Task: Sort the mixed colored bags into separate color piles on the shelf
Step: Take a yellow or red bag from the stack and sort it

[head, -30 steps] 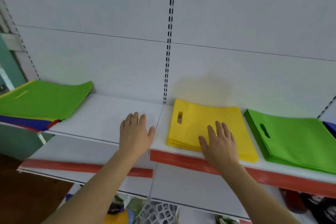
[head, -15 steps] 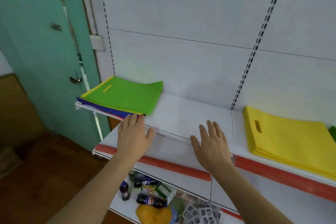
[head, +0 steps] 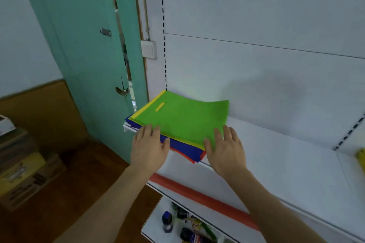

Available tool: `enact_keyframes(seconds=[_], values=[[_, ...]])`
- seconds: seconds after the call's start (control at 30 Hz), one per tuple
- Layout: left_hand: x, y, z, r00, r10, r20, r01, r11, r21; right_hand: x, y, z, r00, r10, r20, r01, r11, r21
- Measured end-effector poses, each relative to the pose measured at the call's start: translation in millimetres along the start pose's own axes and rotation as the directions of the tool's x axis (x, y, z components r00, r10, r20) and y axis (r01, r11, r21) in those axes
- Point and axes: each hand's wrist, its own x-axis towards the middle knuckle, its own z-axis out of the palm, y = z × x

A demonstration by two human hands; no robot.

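A mixed pile of bags (head: 183, 122) lies at the shelf's (head: 276, 156) left end: green on top, then yellow, blue and red edges fanned below. The left hand (head: 149, 147) and right hand (head: 225, 149) hover spread-fingered at its near edge, gripping nothing.

This looks like a small shop. White metal shelves (head: 276, 163) have red price strips (head: 197, 193), drink bottles (head: 167, 221) stand below, and cardboard boxes (head: 25, 173) are stacked nearby.
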Motion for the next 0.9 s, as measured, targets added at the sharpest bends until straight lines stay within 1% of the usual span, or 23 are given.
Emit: enact_keyframes(seconds=[0.1, 0.27, 0.37, 0.5, 0.6, 0.67, 0.73, 0.77, 0.83, 0.9], values=[[31.5, -11.3, 3.3, 1.0, 0.002, 0.002, -0.002, 1.0, 0.015, 32.9, -16.0, 9.3, 1.0, -0.012, 0.02, 0.013, 1.0, -0.014], [66.8, -25.5, 17.9, 0.999, 0.037, 0.027, -0.038, 0.999, 0.032, 62.2, -30.1, 29.0, 0.99, -0.011, 0.137, 0.024, 0.996, -0.091], [90.4, -31.5, 24.9, 0.996, 0.082, 0.044, -0.085, 0.994, 0.068, 75.0, -32.2, 34.9, 0.981, 0.018, 0.191, 0.01, 0.99, -0.142], [109.9, -37.4, 37.4, 0.98, 0.18, 0.09, -0.189, 0.976, 0.106, 77.6, -37.0, 35.4, 0.978, 0.073, 0.195, -0.038, 0.983, -0.179], [115.5, -38.7, 42.3, 0.963, 0.248, 0.104, -0.259, 0.959, 0.117, 69.5, -43.1, 33.5, 0.979, 0.126, 0.159, -0.092, 0.974, -0.207], [117.5, -37.8, 45.0, 0.951, 0.288, 0.112, -0.301, 0.944, 0.133, 66.2, -45.7, 31.0, 0.97, 0.196, 0.141, -0.165, 0.964, -0.207], [116.0, -36.7, 48.5, 0.933, 0.338, 0.123, -0.354, 0.924, 0.144, 61.5, -45.7, 27.0, 0.941, 0.319, 0.118, -0.291, 0.935, -0.203], [114.9, -36.3, 49.8, 0.924, 0.363, 0.123, -0.378, 0.916, 0.136, 58.2, -44.0, 25.1, 0.914, 0.395, 0.093, -0.371, 0.906, -0.202], [114.2, -35.7, 50.4, 0.912, 0.396, 0.111, -0.407, 0.908, 0.102, 51.2, -37.4, 22.3, 0.838, 0.543, 0.06, -0.528, 0.833, -0.169], [113.7, -36.2, 51.3, 0.905, 0.416, 0.084, -0.422, 0.904, 0.065, 46.1, -30.1, 17.9, 0.764, 0.64, 0.088, -0.635, 0.769, -0.08]])
